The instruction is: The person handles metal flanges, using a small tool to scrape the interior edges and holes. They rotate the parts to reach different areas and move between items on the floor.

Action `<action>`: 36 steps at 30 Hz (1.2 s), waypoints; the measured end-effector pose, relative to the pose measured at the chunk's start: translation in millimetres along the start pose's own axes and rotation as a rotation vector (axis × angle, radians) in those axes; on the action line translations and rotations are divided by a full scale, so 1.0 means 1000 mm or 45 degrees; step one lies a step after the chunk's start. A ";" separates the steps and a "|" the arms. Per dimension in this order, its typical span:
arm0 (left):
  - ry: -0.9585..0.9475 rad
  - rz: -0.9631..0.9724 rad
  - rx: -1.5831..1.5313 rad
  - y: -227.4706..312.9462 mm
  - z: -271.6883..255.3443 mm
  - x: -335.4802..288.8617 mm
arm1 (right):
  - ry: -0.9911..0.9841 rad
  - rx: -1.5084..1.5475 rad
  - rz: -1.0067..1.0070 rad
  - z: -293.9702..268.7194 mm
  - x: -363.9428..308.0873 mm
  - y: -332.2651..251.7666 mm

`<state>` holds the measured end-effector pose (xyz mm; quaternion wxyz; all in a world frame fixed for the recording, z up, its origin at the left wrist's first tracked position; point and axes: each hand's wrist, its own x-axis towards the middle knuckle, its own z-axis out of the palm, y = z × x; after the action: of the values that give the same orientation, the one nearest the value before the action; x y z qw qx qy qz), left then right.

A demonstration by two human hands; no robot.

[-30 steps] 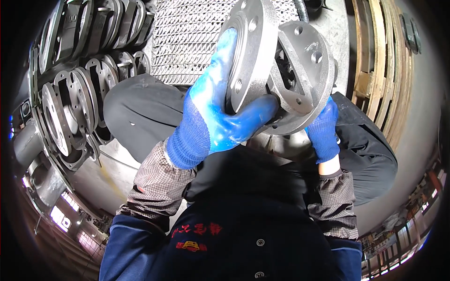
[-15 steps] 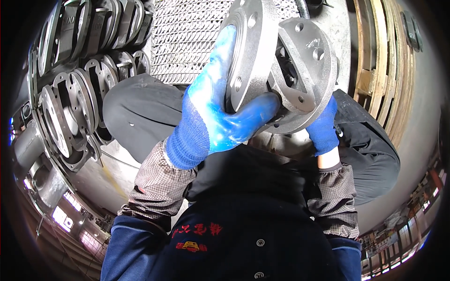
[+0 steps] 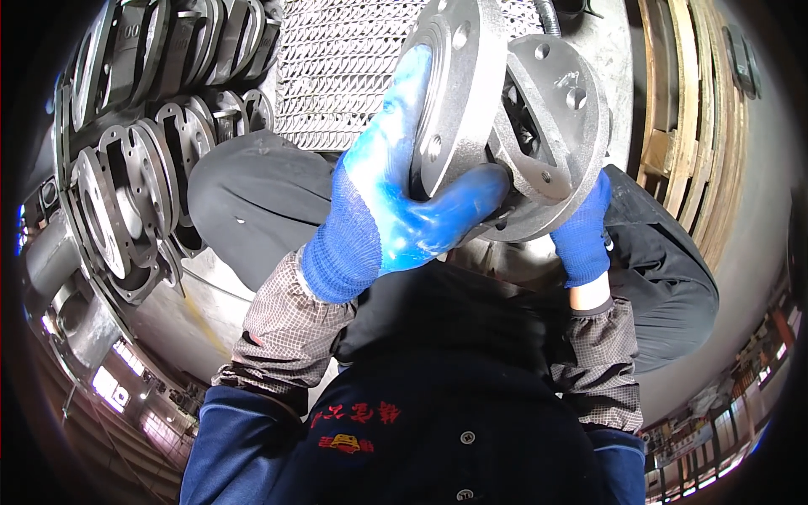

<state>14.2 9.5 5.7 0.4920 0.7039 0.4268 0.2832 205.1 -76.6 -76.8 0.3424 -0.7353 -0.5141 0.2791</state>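
A grey cast-metal valve body [image 3: 480, 109] with round, bolt-holed flanges is held up in front of my lap. My left hand [image 3: 396, 185], in a blue coated glove, is closed on its left flange. The thumb reaches across toward the middle opening, while the fingers stretch up along the flange face. My right hand [image 3: 583, 227], also in a blue glove, is up against the underside of the right flange [image 3: 581, 135]. That flange hides its fingers, so their grip cannot be seen. A dark cavity shows between the two flanges.
Several similar grey flanged castings [image 3: 126, 194] stand in rows on the left. A metal mesh surface [image 3: 337, 76] lies ahead, with a dark ribbed hose [image 3: 549, 17] at its far right corner. Wooden pallets [image 3: 686, 109] are at the right. My bent knees [image 3: 261, 202] flank the work.
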 end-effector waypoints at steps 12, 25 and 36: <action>0.059 0.155 -0.008 -0.010 0.005 0.002 | 0.009 0.057 0.110 0.009 -0.007 0.015; 0.079 0.161 -0.005 -0.008 0.002 -0.001 | 0.002 -0.388 -0.146 -0.008 -0.001 -0.003; 0.079 0.163 -0.018 -0.009 0.004 0.001 | -0.193 -0.172 0.044 -0.005 0.002 0.005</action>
<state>15.1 10.1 -4.6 0.4643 0.7172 0.3940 0.3388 212.0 -76.7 -77.8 0.2471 -0.7422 -0.5434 0.3046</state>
